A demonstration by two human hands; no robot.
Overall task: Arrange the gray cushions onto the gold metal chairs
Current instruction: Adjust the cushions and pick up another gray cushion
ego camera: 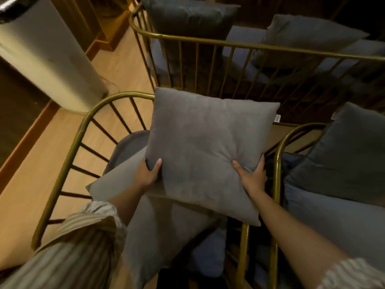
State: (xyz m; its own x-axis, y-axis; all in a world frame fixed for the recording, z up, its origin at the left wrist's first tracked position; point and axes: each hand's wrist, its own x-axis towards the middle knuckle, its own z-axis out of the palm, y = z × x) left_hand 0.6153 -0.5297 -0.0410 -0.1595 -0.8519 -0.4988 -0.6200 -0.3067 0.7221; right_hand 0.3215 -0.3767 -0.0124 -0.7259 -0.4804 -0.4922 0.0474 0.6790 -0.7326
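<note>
A square gray cushion [204, 142] is held up over the near gold metal chair [83, 130]. My left hand [148, 171] grips its lower left edge and my right hand [253, 174] grips its lower right edge. Beneath it a second gray cushion [158, 230] lies tilted on that chair's seat. The gold chair on the right [278, 163] holds a dark gray cushion [350, 155] leaning on its back. Behind, a gold bench [208, 41] carries two more gray cushions [187, 15] [308, 36].
A tall white appliance [45, 55] stands on the wooden floor [31, 184] at the left. A wooden skirting edge [27, 140] runs along the wall. The chairs stand close together, their gold frames nearly touching.
</note>
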